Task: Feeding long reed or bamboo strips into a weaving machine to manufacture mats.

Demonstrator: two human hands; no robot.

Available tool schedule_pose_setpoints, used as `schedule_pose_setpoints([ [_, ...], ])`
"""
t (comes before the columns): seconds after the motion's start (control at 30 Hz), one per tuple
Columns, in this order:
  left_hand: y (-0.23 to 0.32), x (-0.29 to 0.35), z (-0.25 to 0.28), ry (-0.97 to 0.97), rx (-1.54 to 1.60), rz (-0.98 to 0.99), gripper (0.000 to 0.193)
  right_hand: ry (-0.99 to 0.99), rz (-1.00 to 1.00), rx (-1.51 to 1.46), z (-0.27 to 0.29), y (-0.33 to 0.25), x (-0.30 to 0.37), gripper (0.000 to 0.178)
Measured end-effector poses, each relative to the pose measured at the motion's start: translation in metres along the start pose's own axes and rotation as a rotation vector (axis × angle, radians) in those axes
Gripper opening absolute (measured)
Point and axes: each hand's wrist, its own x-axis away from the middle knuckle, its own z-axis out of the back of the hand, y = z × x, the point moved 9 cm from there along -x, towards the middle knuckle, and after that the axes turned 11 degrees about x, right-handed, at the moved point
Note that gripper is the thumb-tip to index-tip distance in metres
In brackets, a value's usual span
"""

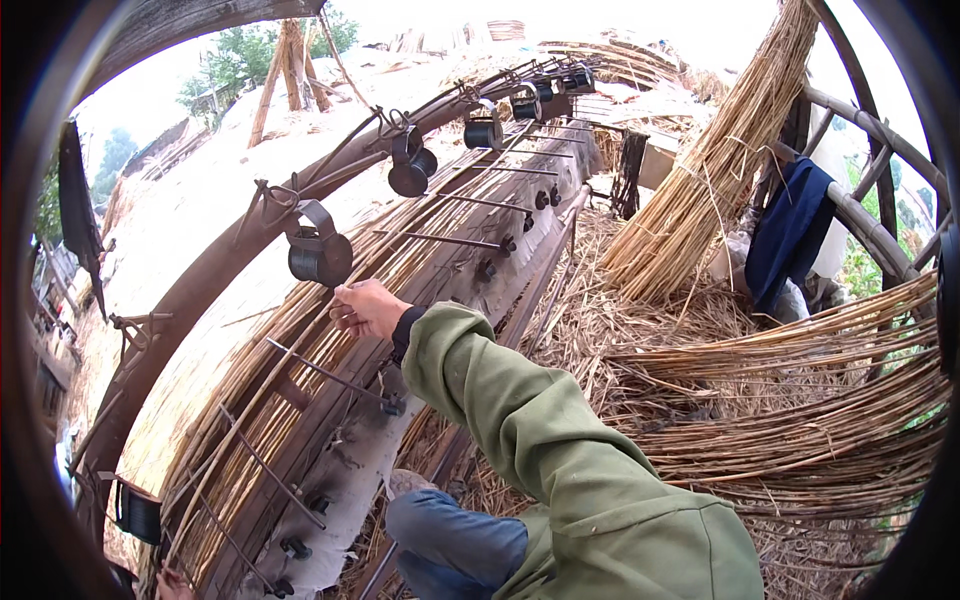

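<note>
My right hand [370, 308], in a green sleeve [540, 410], reaches over the long reed bundle. Its fingers are curled together just below a black spool of cord [320, 255], which hangs in a metal strap from the curved brown beam [205, 285]. Whether a strand runs between those fingers is too small to tell. Only a small part of my left hand [175, 585] shows at the lower left edge, near another black spool [138, 513]. Long reeds [255, 400] lie beneath my right hand, over thin metal rods [330, 372] that cross the wooden frame.
More black spools [412, 172] hang along the beam toward the back. On the right stand a tied reed sheaf [715, 165] and a dark blue cloth [792, 235] on a rail. Loose straw [600, 340] covers the ground, and long reed stacks [800, 450] lie at right.
</note>
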Motion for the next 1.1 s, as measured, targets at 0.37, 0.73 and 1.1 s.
schedule_pose_setpoints([
  [0.37,0.001,0.079,-0.046,0.544,0.864,0.165,0.030,-0.001,-0.002,0.504,0.010,0.010,0.067,0.030],
  [0.73,0.067,0.249,-0.243,0.104,0.241,-0.316,0.028,-0.268,0.586,0.978,-0.074,0.125,0.243,0.025],
  [1.1,-0.069,0.401,-0.417,-0.282,0.211,0.326,0.019,-0.274,0.964,1.258,-0.065,0.181,0.291,0.048],
])
